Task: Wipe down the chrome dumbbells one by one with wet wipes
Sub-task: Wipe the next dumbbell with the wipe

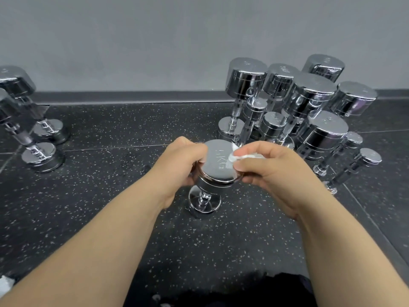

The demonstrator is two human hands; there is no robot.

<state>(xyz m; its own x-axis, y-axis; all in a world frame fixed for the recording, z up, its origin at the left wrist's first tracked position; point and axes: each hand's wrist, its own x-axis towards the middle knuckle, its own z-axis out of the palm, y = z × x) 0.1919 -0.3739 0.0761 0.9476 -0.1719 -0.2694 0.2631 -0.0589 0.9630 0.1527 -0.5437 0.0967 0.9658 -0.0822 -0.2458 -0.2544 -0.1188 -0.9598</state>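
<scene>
Black speckled floor (pixel 110 196) runs up to a grey wall (pixel 132 41) in the head view, and every weight on it stands on end. At mid-frame one chrome dumbbell (pixel 215 160) has its lower head on the floor and its upper face turned toward the camera. The marking stamped on that face ends in "KG", but the number before it is too faint to read, and most of the handle is hidden beneath the upper head. The left hand (pixel 179 167) grips the left side of that upper head, thumb on the rim, its fingers curling out of sight under the chrome. The right hand (pixel 272 171) pinches a white wet wipe (pixel 239 157) between thumb and fingers against the right edge of the same head; the fingers cover most of the wipe, leaving only a crumpled corner showing. Both bare forearms reach in from the lower edge. Behind and to the right, a cluster of dumbbells (pixel 309 96) overlaps so closely that several handles are hidden. At far left a pair of dumbbells (pixel 33 138) is partly cut off by the frame. A white scrap (pixel 5 284) in the lower left corner is cropped and cannot be identified, and dark fabric (pixel 254 289) blurs along the bottom edge.
</scene>
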